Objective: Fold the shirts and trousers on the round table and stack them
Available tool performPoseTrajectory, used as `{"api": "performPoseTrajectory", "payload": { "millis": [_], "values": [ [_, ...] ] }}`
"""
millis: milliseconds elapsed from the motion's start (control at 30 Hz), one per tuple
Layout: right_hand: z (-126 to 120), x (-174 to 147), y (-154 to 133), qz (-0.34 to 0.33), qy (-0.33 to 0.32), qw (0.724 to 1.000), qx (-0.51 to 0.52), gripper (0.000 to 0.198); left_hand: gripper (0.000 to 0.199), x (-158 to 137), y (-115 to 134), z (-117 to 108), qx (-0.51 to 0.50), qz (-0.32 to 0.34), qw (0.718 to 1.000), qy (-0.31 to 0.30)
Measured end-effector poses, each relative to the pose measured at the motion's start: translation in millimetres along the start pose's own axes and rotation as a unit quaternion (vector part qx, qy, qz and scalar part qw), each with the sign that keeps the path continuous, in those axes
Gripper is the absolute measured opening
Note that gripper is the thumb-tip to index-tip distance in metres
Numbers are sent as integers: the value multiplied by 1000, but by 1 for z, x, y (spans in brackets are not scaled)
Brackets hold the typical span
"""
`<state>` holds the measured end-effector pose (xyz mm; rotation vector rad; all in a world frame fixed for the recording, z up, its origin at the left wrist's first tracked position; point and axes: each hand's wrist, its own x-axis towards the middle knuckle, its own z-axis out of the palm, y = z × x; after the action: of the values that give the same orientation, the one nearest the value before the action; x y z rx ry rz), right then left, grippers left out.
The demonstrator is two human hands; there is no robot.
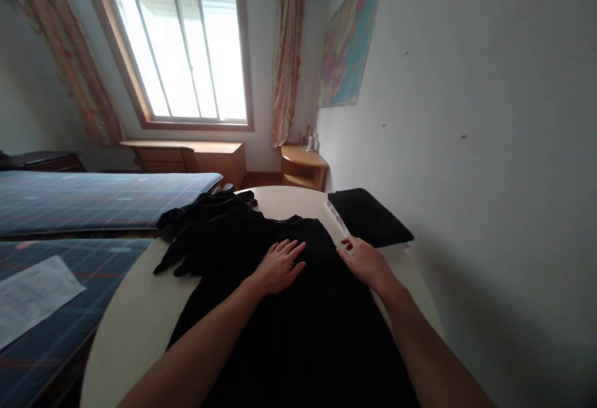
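A black garment (308, 333) lies spread over the round white table, with its neckline edge toward the far side. My left hand (280, 266) rests flat on its upper part, fingers apart. At the garment's right edge is my right hand (366, 263), fingers curled in and closed on the cloth there; the exact grip is partly hidden. Crumpled black cloth (205, 227) lies bunched on the left; whether it belongs to the same garment I cannot tell. Just beyond my right hand sits a folded black cloth (370, 215) on something clear and white-edged.
The round table (125, 327) stands close to the white wall (504, 209). On its left are plaid-covered beds (107, 199) with a paper sheet (37, 293). A wooden desk (219, 156) and a corner shelf (303, 158) stand below the window (181, 53).
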<state>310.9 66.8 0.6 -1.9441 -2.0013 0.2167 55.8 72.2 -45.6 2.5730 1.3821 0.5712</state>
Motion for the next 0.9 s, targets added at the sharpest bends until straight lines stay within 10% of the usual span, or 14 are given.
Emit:
{"api": "performPoseTrajectory", "payload": {
  "millis": [200, 500, 900],
  "values": [
    [19, 28, -30, -86, 1, 996, -11, 35, 54, 1, 0, 1, -11, -5, 1000, 14],
    [45, 100, -47, -27, -41, 997, -52, 41, 60, 0, 2, -4, -10, -21, 1000, 3],
    [67, 96, -63, 40, 16, 994, -101, 45, 61, 2, 3, -1, 31, -71, 997, 4]
  ]
}}
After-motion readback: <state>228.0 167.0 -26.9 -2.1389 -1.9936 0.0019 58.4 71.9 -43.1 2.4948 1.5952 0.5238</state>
